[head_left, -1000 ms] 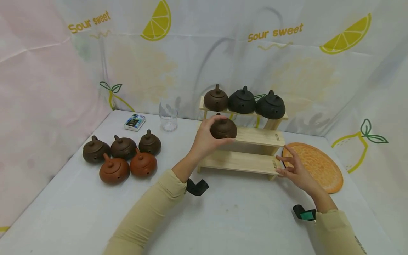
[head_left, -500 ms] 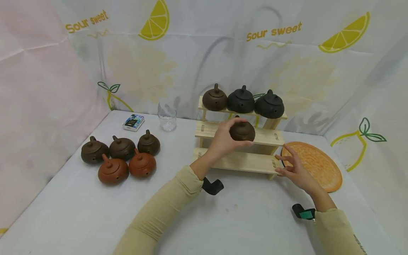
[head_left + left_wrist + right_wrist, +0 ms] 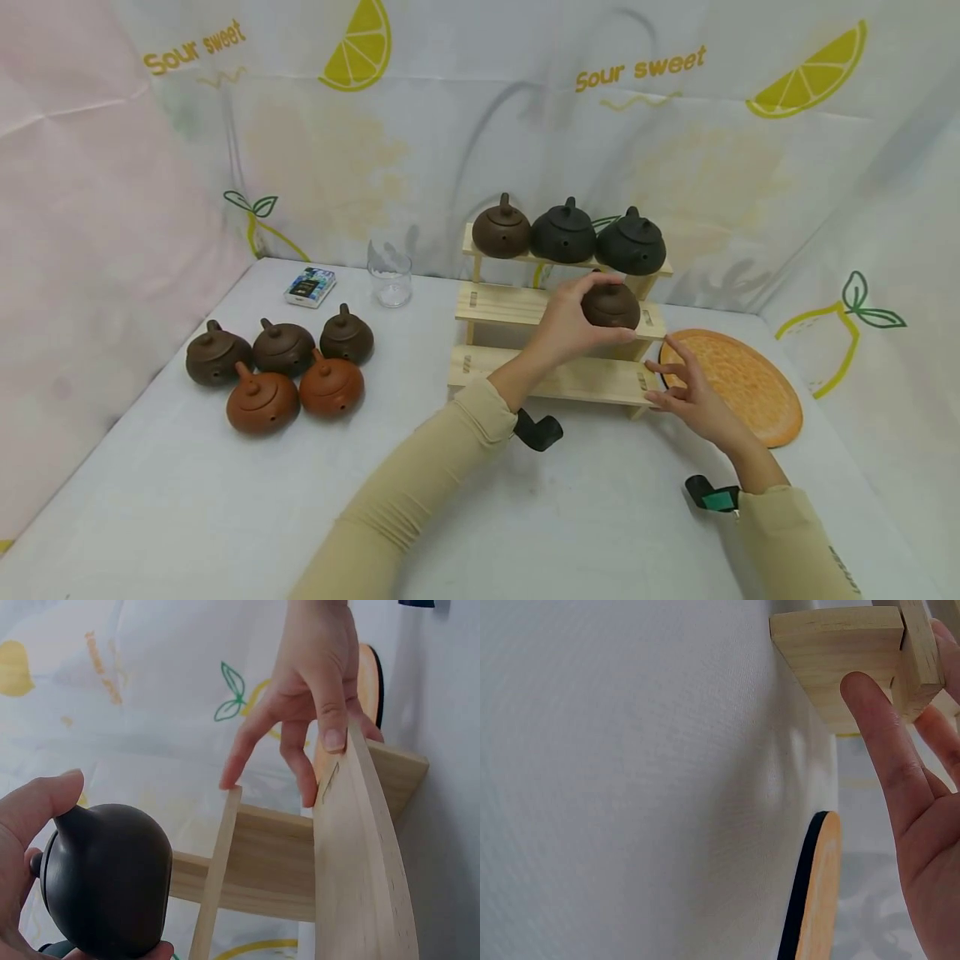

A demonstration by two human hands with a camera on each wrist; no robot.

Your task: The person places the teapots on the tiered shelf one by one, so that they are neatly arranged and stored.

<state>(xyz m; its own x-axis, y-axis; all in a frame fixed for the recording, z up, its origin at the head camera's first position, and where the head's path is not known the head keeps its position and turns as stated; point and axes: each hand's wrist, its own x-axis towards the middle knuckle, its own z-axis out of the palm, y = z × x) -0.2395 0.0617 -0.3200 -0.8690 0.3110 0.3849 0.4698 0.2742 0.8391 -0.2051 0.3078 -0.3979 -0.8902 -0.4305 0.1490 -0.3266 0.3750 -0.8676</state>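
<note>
My left hand [image 3: 570,325] grips a dark brown teapot [image 3: 613,307] at the right end of the middle shelf of a three-tier wooden stand [image 3: 517,305]. In the left wrist view, the teapot [image 3: 112,877] has its thumb-side spout toward the camera, and a gap shows between its base and the board. My right hand [image 3: 693,396] holds the right end of the lowest shelf, its thumb at the board's edge; one finger reaches up to the middle shelf. On the top tier stand a brown teapot [image 3: 501,229] and two black teapots [image 3: 562,233].
Left on the white table are brown teapots [image 3: 283,346] and two reddish ones [image 3: 262,402]. Behind them lie a small card box [image 3: 310,287] and a clear glass [image 3: 390,279]. A round pizza-patterned board [image 3: 738,383] lies right of the stand. Printed cloth hangs behind.
My left hand has carried the brown teapot rightward along the middle shelf, from its left part to its right end. The right hand has stayed at the stand's right side.
</note>
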